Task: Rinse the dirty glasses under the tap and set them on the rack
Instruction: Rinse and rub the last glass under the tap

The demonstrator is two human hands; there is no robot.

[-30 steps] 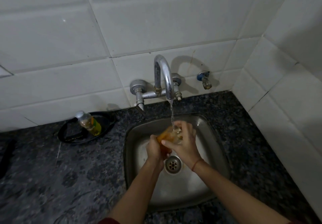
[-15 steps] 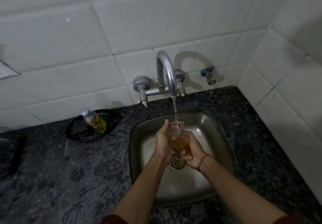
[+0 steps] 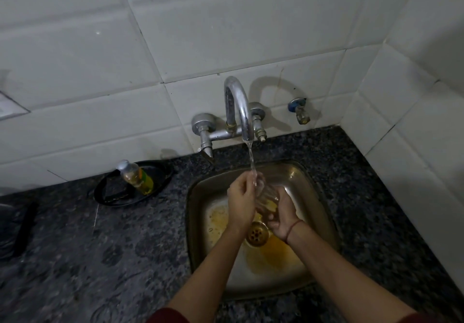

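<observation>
A clear glass (image 3: 266,195) is held over the steel sink (image 3: 319,197), its mouth tilted up toward the tap (image 3: 238,108). A thin stream of water (image 3: 251,162) falls onto its rim. My left hand (image 3: 240,203) wraps the glass's upper left side, fingers curled at the rim. My right hand (image 3: 282,213) grips the base from below and the right. Orange-yellow liquid lies pooled on the sink floor around the drain (image 3: 256,233). No rack is in view.
A dark speckled granite counter (image 3: 113,260) surrounds the sink. A black dish (image 3: 160,174) at the back left holds a small bottle (image 3: 136,177) of yellow liquid. A dark object (image 3: 23,229) lies at the far left. White tiled walls close the back and right.
The orange liquid that filled the glass has poured out into the sink; the glass now looks clear. My hands have shifted their hold slightly and stay under the stream.
</observation>
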